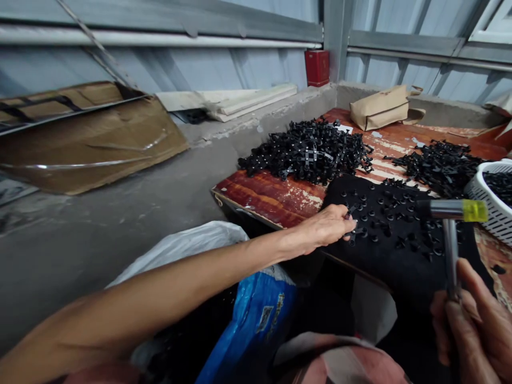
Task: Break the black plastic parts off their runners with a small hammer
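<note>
My right hand [476, 320] is wrapped round the metal handle of a mallet [451, 256], which has a black face and a clear yellow face. The mallet is held upright above the black cloth [344, 186] at the table's front edge. My left hand [330, 226] is closed at the cloth's left side, pinching a small black jointed part [352, 239] between thumb and fingers. Part of that piece is hidden by the fingers. Across the cloth stand several small black pegs [373, 238] with round heads, some loose or tipped over.
A large heap of black parts [308, 152] lies at the back left of the worn red table [264, 194], with a smaller pile [440, 165] rightward. A white basket [494, 205] stands far right. Below my left arm is a blue-and-white sack [256, 314]. A paper bag [380, 109] sits behind.
</note>
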{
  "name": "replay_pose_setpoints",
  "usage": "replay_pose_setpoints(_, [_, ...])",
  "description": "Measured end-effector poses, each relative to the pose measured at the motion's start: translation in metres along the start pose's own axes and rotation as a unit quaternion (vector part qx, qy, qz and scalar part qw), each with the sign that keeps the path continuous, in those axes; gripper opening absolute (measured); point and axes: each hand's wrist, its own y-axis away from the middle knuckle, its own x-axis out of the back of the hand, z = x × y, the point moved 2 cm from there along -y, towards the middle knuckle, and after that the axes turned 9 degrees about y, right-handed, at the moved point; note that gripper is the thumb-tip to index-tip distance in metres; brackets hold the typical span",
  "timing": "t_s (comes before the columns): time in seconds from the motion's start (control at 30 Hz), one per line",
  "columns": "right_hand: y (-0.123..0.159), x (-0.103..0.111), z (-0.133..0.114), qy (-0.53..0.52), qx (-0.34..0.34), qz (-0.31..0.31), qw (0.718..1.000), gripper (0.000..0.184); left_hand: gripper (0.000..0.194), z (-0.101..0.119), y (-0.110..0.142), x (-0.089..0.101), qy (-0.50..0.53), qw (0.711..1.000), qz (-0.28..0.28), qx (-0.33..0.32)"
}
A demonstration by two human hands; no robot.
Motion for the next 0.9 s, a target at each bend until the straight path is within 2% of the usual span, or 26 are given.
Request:
replay_pose_setpoints(0.07, [0.007,0.000,0.001,-0.064,-0.083,0.011,0.994,0.052,0.013,0.001,0.001,-0.008,0.062,0.998,-0.006,0.000])
replay_pose_setpoints(0.1, [0.010,-0.001,0.002,-0.088,-0.102,0.012,0.991,0.052,0.011,0.001,0.001,-0.012,0.108,0.994,-0.007,0.004])
replay_pose_setpoints(0.23, [0.012,0.000,0.004,-0.126,-0.107,0.010,0.986,0.050,0.017,0.000,0.000,-0.023,0.295,0.955,0.007,0.045])
replay_pose_setpoints(0.3, [0.007,-0.004,0.004,-0.125,-0.112,-0.018,0.986,0.054,0.020,-0.001,0.003,-0.029,0.373,0.926,0.019,0.058])
replay_pose_setpoints(0.4, [-0.010,-0.021,-0.002,-0.137,-0.117,-0.080,0.980,0.069,0.020,-0.003,0.013,-0.042,0.479,0.876,0.011,0.059])
replay_pose_setpoints(0.47, [-0.024,-0.034,-0.011,-0.186,-0.105,-0.076,0.974,0.072,0.021,-0.004,0.023,-0.052,0.523,0.851,-0.002,0.049])
replay_pose_setpoints(0.6, [-0.041,-0.052,-0.030,-0.213,-0.090,-0.097,0.968,0.047,0.022,-0.011,0.043,-0.069,0.557,0.829,-0.033,0.038])
replay_pose_setpoints(0.7, [-0.042,-0.052,-0.036,-0.215,-0.094,-0.140,0.962,0.041,0.025,-0.023,0.048,-0.066,0.565,0.820,-0.076,0.050])
replay_pose_setpoints(0.8, [-0.042,-0.047,-0.036,-0.206,-0.092,-0.157,0.961,0.039,0.035,-0.032,0.043,-0.045,0.537,0.823,-0.165,0.082])
replay_pose_setpoints(0.83, [-0.043,-0.046,-0.036,-0.201,-0.089,-0.159,0.962,0.037,0.041,-0.032,0.041,-0.036,0.510,0.835,-0.190,0.079])
replay_pose_setpoints(0.9, [-0.045,-0.046,-0.036,-0.188,-0.081,-0.171,0.964,0.035,0.044,-0.027,0.036,-0.018,0.403,0.893,-0.194,0.052])
